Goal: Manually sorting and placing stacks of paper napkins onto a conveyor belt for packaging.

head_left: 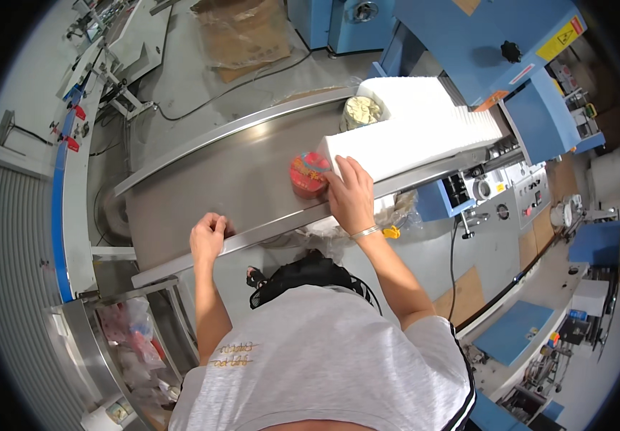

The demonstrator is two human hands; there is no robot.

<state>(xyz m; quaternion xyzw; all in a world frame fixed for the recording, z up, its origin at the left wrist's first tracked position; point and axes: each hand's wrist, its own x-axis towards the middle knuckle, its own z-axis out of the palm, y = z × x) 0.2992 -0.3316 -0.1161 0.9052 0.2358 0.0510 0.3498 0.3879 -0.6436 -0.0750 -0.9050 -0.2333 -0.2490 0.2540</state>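
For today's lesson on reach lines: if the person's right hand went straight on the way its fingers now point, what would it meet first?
The right hand already rests against the white paper stack, so it would press into that stack first; the red packet lies just to its left.

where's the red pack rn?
Head view, centre: the red pack sits on the steel table, against the near end of the white tissue stack, just left of the right hand resting on that stack's end.

Long stainless steel table [238, 179] with raised edges, running slantwise, a long white stack of folded tissue [410, 136] lying on its far end, a red round packet [308, 174] just beside the stack, a pale crumpled bag [361, 111], possibly scraps, behind it
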